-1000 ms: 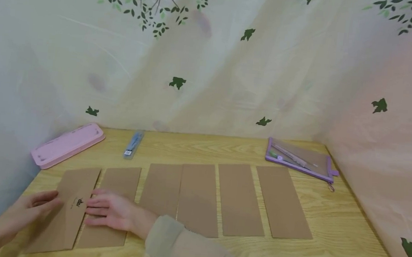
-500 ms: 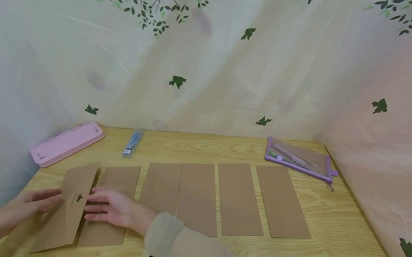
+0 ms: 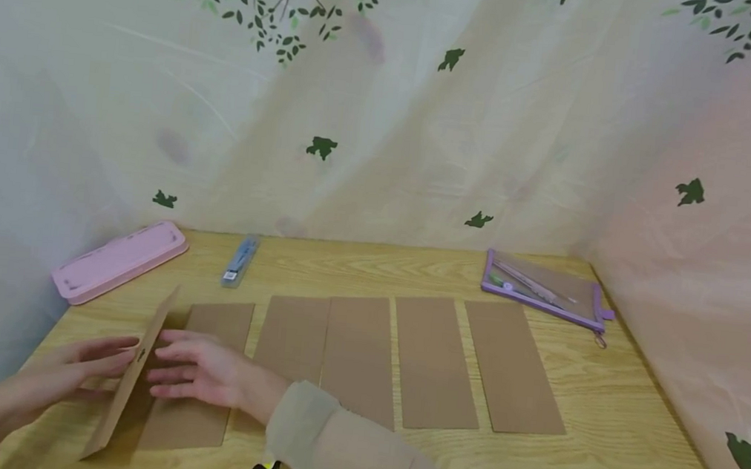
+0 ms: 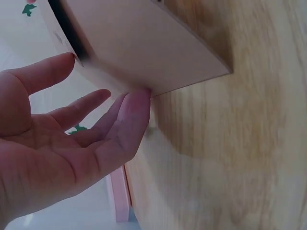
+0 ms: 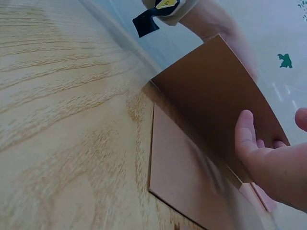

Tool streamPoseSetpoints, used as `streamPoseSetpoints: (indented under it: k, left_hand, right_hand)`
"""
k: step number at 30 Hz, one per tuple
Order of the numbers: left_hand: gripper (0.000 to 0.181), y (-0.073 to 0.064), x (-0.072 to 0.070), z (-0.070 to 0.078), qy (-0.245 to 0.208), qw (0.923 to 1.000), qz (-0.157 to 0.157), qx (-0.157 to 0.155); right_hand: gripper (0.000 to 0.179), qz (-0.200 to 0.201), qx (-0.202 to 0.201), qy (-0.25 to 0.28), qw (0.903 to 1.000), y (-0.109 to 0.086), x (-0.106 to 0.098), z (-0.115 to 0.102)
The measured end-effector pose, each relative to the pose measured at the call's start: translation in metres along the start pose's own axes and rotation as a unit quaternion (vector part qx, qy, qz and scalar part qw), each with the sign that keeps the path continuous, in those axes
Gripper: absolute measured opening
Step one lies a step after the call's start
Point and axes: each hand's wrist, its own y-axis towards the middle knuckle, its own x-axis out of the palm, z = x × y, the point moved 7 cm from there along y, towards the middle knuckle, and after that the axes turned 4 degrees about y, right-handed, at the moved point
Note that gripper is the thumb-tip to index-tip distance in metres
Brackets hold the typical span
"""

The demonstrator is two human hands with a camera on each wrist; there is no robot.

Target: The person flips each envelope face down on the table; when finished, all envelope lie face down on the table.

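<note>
A thin brown kraft notebook (image 3: 121,398) with a small dark crown print stands tilted on its edge at the left of the table. My left hand (image 3: 33,387) is at its left face, fingers loosely extended, fingertips at the cover. On the other side, my right hand (image 3: 209,373) has relaxed, spread fingers close to the notebook's right face. The right wrist view shows the raised notebook (image 5: 206,96) in shade, with fingers at its far end. Beneath my right hand a second brown notebook (image 3: 188,423) lies flat, partly hidden.
Several similar brown rectangles, such as the far-right one (image 3: 514,373), lie in a row on the wooden table. A pink pencil case (image 3: 121,261), a slim blue pack (image 3: 239,261) and a purple-edged pouch (image 3: 545,290) of pens lie along the back. Printed fabric surrounds the table.
The left notebook has gone from lying nearly flat to standing steeply, its left side lifted. My left hand has moved right with it; my right hand has moved slightly left and up.
</note>
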Motion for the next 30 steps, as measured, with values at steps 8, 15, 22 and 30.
streamPoseSetpoints:
  k: [8, 15, 22, 30]
  left_hand:
    - [0.066, -0.003, 0.010, 0.018, -0.019, 0.9993, -0.001, 0.033]
    - [0.059, -0.005, 0.013, 0.024, -0.061, 0.9948, -0.027, 0.078]
    - [0.038, -0.009, 0.011, 0.024, -0.100, 0.9875, -0.049, 0.112]
    - [0.074, -0.010, 0.007, 0.016, -0.050, 0.9987, -0.008, -0.003]
  right_hand:
    - [0.042, -0.011, -0.005, -0.007, 0.9999, -0.002, 0.004, -0.007]
    - [0.041, -0.017, -0.007, -0.019, 0.9996, -0.003, 0.007, -0.008]
    - [0.040, -0.019, -0.006, -0.033, 0.9992, -0.003, 0.009, -0.007]
    - [0.040, -0.027, -0.005, -0.053, 0.9982, -0.001, 0.009, -0.005]
